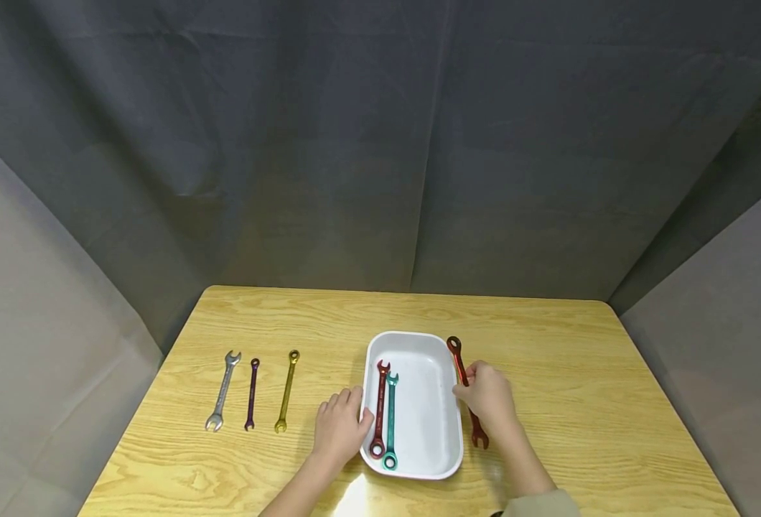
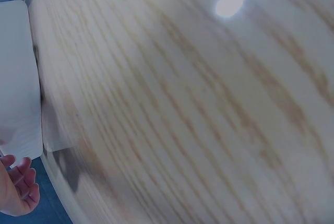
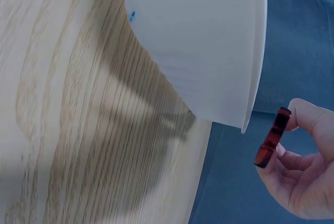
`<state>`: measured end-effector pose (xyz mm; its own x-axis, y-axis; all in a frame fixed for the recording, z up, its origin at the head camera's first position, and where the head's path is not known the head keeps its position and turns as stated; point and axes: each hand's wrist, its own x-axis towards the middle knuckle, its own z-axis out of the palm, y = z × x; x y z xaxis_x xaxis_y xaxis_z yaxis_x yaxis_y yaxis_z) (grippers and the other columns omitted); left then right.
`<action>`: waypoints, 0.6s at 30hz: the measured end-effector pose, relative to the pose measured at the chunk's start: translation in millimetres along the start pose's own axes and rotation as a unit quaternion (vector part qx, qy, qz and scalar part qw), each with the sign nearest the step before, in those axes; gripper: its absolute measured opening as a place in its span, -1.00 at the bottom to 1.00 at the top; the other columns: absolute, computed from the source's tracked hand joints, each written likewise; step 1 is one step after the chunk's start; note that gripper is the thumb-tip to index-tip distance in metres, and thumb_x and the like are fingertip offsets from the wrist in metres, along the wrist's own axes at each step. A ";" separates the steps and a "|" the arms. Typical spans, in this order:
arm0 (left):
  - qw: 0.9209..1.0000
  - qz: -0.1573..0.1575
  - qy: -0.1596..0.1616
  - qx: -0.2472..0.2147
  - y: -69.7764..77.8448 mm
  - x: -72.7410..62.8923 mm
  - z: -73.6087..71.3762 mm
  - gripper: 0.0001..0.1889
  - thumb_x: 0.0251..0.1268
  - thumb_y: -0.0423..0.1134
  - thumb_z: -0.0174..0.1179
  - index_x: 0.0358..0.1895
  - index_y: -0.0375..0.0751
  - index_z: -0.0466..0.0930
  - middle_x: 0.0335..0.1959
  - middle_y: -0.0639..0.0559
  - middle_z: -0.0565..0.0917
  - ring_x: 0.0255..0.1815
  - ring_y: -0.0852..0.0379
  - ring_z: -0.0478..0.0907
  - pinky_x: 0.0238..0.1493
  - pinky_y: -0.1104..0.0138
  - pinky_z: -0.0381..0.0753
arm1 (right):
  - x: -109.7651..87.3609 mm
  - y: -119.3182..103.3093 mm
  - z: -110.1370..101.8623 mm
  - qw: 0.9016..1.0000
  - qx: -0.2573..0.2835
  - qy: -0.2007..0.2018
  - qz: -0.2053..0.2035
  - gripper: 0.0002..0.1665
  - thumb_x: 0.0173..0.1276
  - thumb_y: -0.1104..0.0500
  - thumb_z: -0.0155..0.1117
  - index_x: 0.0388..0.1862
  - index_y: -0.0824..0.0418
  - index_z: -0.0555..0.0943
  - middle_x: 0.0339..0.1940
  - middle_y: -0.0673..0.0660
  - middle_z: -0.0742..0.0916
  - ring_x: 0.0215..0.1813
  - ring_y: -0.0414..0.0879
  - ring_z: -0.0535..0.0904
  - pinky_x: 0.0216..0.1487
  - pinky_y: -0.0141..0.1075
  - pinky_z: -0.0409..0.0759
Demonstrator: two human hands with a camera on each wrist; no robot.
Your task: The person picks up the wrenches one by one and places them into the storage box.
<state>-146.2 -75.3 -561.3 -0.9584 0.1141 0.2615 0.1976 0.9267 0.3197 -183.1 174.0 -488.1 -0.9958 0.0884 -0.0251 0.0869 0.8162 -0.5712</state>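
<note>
A white tray (image 1: pixel 428 475) holds a dark red wrench (image 1: pixel 381 406) and a green wrench (image 1: pixel 391 424) side by side along its left wall. My left hand (image 1: pixel 340 427) grips the tray's left rim, thumb over the edge and fingers outside. In the left wrist view, that hand (image 2: pixel 18 187) shows curled fingers at the tray's end. Beside the right rim, my right hand (image 1: pixel 489 396) pinches an orange-red wrench (image 1: pixel 456 352) near its middle, ring end pointing away. The right wrist view shows this wrench (image 3: pixel 273 138) end-on, raised off the table, between thumb and fingers.
Left of the tray, a silver wrench (image 1: pixel 223 391), a purple wrench (image 1: pixel 252 395) and a yellow wrench (image 1: pixel 286 391) lie spaced apart on the wooden table (image 1: pixel 587 402). A dark grey curtain (image 1: pixel 329 158) hangs behind the table, with lighter panels at both sides.
</note>
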 end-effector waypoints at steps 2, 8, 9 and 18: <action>1.000 0.000 -0.001 0.000 0.1 0.0 -0.2 -0.64 0.17 -0.05 0.05 -0.04 -0.17 0.47 -0.27 -0.08 0.59 -0.31 -0.01 0.50 -0.27 0.16 0.44 | 0.3 -2.0 1.2 1.000 0.001 -0.001 -0.002 -0.73 -0.08 0.23 0.33 -0.41 0.36 0.51 -0.59 0.07 0.56 -0.52 -0.09 0.43 -0.55 -0.33 0.38; 1.000 -0.001 -0.002 0.001 0.2 -0.1 -0.6 -0.64 0.17 -0.05 0.05 -0.04 -0.17 0.47 -0.27 -0.07 0.59 -0.31 -0.01 0.50 -0.26 0.16 0.44 | 0.6 -7.6 5.4 1.000 -0.002 0.003 -0.014 -0.74 -0.12 0.23 0.32 -0.44 0.34 0.51 -0.61 0.06 0.54 -0.53 -0.08 0.42 -0.54 -0.32 0.36; 1.000 -0.001 -0.002 0.001 0.2 -0.1 -0.5 -0.64 0.17 -0.04 0.05 -0.04 -0.17 0.47 -0.27 -0.07 0.59 -0.31 0.00 0.50 -0.26 0.16 0.44 | 0.8 -8.6 6.2 1.000 -0.002 0.004 -0.015 -0.74 -0.13 0.23 0.32 -0.45 0.34 0.50 -0.62 0.05 0.54 -0.53 -0.08 0.41 -0.54 -0.32 0.36; 1.000 -0.005 -0.006 -0.001 0.5 0.1 -1.0 -0.64 0.17 -0.04 0.05 -0.04 -0.16 0.48 -0.27 -0.07 0.59 -0.31 -0.01 0.50 -0.26 0.16 0.44 | 1.7 -16.8 11.8 1.000 -0.001 0.003 -0.011 -0.75 -0.16 0.22 0.32 -0.47 0.31 0.51 -0.62 0.04 0.55 -0.52 -0.07 0.42 -0.53 -0.31 0.37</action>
<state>-146.0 -75.2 -560.2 -0.9626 0.1090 0.2479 0.1882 0.9274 0.3233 -186.6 153.8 -488.2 -0.9972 0.0741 -0.0075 0.0652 0.8188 -0.5703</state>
